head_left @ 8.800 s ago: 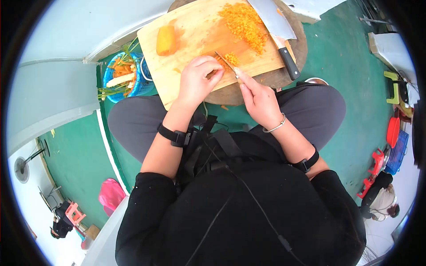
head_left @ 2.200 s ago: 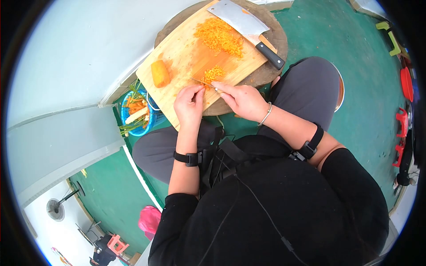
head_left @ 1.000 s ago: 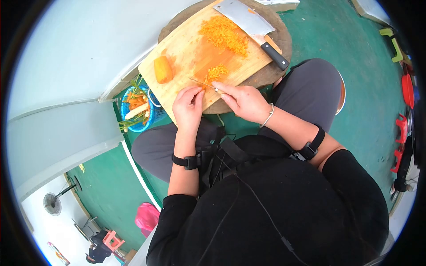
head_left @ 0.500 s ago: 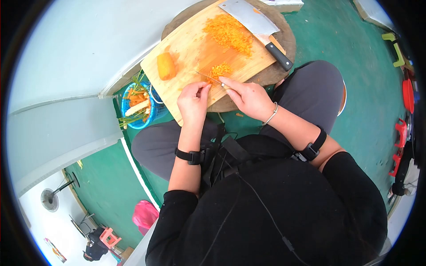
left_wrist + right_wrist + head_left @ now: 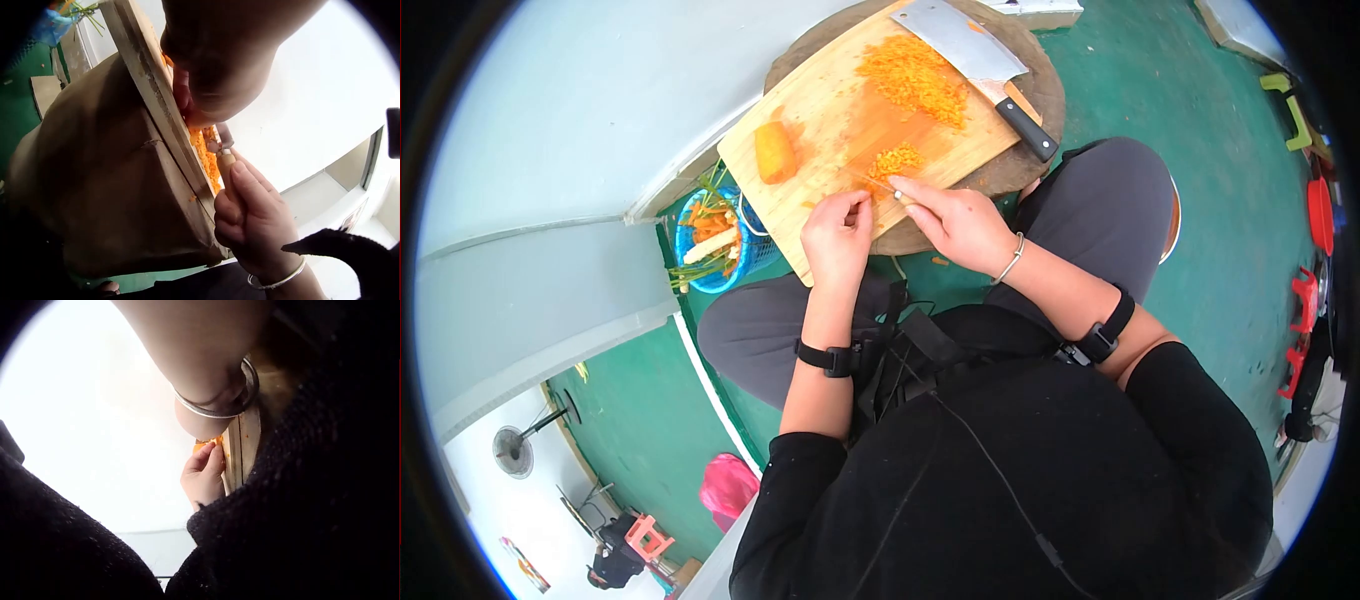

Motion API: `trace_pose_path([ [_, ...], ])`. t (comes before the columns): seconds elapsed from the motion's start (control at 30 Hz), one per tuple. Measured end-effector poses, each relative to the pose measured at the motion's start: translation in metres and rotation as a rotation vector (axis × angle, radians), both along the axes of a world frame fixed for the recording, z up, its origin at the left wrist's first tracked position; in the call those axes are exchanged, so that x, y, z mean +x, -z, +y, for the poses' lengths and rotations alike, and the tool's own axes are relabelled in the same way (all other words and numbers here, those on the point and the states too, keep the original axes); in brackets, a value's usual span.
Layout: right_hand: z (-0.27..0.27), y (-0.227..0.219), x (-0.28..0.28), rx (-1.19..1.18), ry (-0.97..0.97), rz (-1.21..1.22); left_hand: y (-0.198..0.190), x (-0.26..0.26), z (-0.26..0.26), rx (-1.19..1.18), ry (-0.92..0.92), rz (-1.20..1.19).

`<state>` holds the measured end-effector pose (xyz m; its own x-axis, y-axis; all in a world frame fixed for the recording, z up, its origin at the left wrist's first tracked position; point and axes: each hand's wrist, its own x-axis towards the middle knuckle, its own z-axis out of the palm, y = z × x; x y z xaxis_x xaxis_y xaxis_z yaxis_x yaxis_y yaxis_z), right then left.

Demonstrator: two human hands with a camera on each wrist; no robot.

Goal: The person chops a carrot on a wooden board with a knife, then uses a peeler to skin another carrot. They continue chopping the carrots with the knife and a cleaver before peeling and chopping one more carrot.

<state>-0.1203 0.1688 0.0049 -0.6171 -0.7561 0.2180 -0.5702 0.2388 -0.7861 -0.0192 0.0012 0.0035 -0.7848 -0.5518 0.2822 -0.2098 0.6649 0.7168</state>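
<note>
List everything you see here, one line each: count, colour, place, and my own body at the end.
wooden board: 1, pale, on the block
round block: 1, brown, under the board
chopped bits: 2 piles, orange, on the board
thick chunk: 1, orange, board's left
cleaver: 1, silver and black, board's far right
small knife: 1, tan handle, beside the nearer pile
basket: 1, blue, floor left, holding scraps
pink bundle: 1, pink, lower left
fan: 1, grey, far left
basin: 1, red, far right
other distant things: too small to count
bracelet: 1, silver, right wrist
left hand: 1, bare, apparently pinching an orange piece
right hand: 1, bare, gripping the knife
</note>
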Motion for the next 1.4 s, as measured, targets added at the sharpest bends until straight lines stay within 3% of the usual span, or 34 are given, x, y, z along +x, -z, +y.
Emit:
trace_pose_path([
  [0.17, 0.0, 0.006, -0.001, 0.106, 0.014, 0.034, 0.001, 0.001, -0.001, 0.052, -0.015, -0.022],
  [0.37, -0.001, -0.001, 0.0, -0.059, 0.016, 0.018, -0.002, -0.003, 0.001, 0.072, -0.032, -0.019],
  [0.43, 0.0, -0.002, -0.001, 0.151, -0.025, 0.016, -0.001, -0.002, 0.001, 0.086, -0.041, -0.025],
  [0.53, -0.001, -0.01, -0.002, 0.217, -0.033, -0.006, 0.002, -0.004, 0.0, 0.116, -0.05, 0.0],
  [0.73, 0.0, -0.005, -0.001, 0.003, -0.025, 0.007, 0.011, -0.004, -0.004, 0.226, -0.057, 0.019],
  [1.17, -0.002, 0.0, 0.0, 0.055, -0.008, 0.008, 0.015, -0.004, -0.004, 0.26, -0.054, 0.064],
  [1.23, -0.002, 0.005, 0.002, -0.084, 0.0, 0.039, 0.015, -0.004, -0.004, 0.266, -0.054, 0.07],
  [1.33, 0.002, 0.001, 0.001, 0.096, -0.017, 0.044, 0.015, -0.003, -0.003, 0.266, -0.062, 0.054],
  [1.4, 0.001, 0.001, 0.004, 0.084, -0.005, 0.065, 0.014, -0.003, -0.004, 0.276, -0.058, 0.047],
])
